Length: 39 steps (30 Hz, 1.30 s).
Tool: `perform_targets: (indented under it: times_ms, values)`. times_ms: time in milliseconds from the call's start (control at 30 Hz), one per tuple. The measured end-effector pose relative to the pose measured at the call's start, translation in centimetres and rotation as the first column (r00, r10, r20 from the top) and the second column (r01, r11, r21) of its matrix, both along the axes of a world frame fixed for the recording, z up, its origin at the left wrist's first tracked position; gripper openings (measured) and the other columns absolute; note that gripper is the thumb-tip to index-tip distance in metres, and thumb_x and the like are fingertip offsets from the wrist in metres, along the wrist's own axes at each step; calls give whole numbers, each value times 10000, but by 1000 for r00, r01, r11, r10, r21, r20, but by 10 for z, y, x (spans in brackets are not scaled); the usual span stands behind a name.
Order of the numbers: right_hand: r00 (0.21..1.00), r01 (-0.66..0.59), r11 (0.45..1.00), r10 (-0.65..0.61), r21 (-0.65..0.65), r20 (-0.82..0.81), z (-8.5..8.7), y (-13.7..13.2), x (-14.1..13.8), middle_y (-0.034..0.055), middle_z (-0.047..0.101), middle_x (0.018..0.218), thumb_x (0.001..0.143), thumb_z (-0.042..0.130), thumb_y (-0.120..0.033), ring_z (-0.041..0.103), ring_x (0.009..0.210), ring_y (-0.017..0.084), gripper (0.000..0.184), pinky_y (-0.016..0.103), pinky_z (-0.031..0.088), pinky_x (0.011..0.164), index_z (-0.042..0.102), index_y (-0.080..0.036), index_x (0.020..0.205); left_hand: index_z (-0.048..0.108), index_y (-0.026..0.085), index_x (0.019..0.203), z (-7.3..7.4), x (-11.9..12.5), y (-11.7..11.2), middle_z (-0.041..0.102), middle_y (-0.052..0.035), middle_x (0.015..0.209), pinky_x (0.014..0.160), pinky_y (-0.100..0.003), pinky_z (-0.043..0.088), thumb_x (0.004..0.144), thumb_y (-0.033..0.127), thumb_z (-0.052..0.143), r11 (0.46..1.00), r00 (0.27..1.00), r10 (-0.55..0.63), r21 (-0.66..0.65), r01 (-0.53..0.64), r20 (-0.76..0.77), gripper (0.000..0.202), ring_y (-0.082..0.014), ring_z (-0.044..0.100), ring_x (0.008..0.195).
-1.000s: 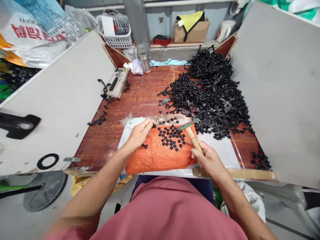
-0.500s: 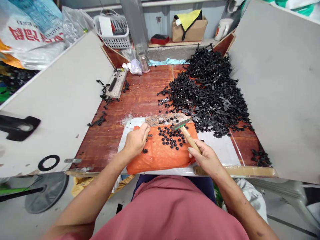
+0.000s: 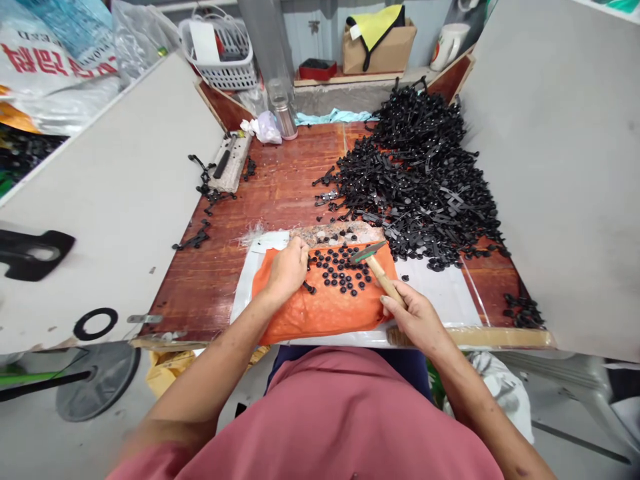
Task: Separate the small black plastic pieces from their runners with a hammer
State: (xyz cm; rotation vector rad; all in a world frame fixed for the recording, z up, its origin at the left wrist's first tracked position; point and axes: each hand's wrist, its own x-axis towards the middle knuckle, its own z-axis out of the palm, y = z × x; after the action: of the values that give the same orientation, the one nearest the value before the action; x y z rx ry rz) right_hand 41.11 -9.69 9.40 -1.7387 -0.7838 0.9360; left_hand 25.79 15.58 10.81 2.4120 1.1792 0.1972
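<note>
My left hand [image 3: 290, 267] is closed above the left part of an orange cloth-covered pad [image 3: 305, 317], near a reddish stone slab [image 3: 320, 235]. From under its fingers sticks out a small black plastic part [image 3: 309, 287]; the pinch itself is hidden. In my right hand [image 3: 411, 310] is a hammer [image 3: 381, 275], gripped by its wooden handle. The hammer's narrow dark-and-green head hangs over the right side of several round black caps [image 3: 345, 277] spread on the orange cloth.
A large heap of black plastic parts [image 3: 420, 180] covers the table's right side. At the left lie a pale block [image 3: 233, 163] with a black-handled tool on it and scattered black parts [image 3: 197, 237]. Grey boards [image 3: 100, 200] flank both sides. A metal flask [image 3: 285, 120] stands at the back.
My left hand has shifted right and slightly up over the pad, with a black part below its fingers. My right hand and the hammer have moved slightly right. The camera view has shifted a little.
</note>
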Motion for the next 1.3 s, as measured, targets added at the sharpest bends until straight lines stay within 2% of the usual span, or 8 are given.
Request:
perform_targets:
  times_ms: [200,467,567,667,800,1033,1167,1300]
  values:
    - [1000,-14,1000,14,-14,-5,-7,-1,2,-50,543,709,956,577,-403,420,551,118,193,259,335,520,591,-221,894,492,250,875,-2,3,-5,689,-79,866,716,-316,368,1040,279,374,1000,998,0,10,1,-62,205,-250,654,810]
    - [993,-50,999,48,10,104,-11,-3,4,-34,579,723,989,548,-393,542,669,150,215,272,441,660,606,-220,876,537,239,954,-6,5,-7,713,-102,882,741,-323,404,1050,345,366,998,991,16,55,-8,-134,224,-270,686,840]
    - [969,-81,996,87,-34,233,-3,-2,5,2,679,796,1031,475,-380,626,710,178,258,288,478,680,673,-218,1067,549,231,1017,-4,6,-9,728,-114,888,746,-336,420,1053,374,348,998,986,34,63,-24,-165,249,-283,698,835]
    - [880,-91,993,116,-78,460,12,7,3,69,772,1099,1048,454,-342,723,886,229,426,330,533,773,574,-253,1446,546,225,1095,0,9,-11,752,-120,928,757,-339,448,1059,372,318,994,968,57,103,-33,-243,274,-283,710,862]
    - [728,-153,987,142,-44,671,27,28,-6,66,726,1324,1049,453,-263,743,1007,224,493,326,565,855,514,-295,1538,533,219,1164,5,12,-14,769,-106,983,778,-331,475,1069,345,276,993,942,78,112,-43,-326,301,-262,725,912]
    - [467,-139,950,313,-281,827,27,53,-20,44,780,960,1061,467,-294,717,706,194,502,277,534,642,495,-320,1562,544,225,1190,1,10,-13,769,-107,986,748,-331,460,1069,329,267,995,947,69,95,-41,-315,320,-272,725,917]
    - [448,-104,950,308,-294,839,36,53,-21,73,773,1074,1096,370,-316,724,788,193,522,273,519,677,404,-305,1616,539,211,1211,-1,10,-13,766,-107,944,728,-330,441,1067,317,270,996,947,66,73,-45,-315,322,-275,725,884]
    - [413,-132,891,448,-435,793,42,56,-20,69,783,1017,1087,389,-321,714,741,198,527,276,490,650,402,-320,1614,543,205,1177,0,10,-13,760,-111,938,728,-335,437,1071,323,266,996,952,62,82,-39,-301,319,-274,719,874]
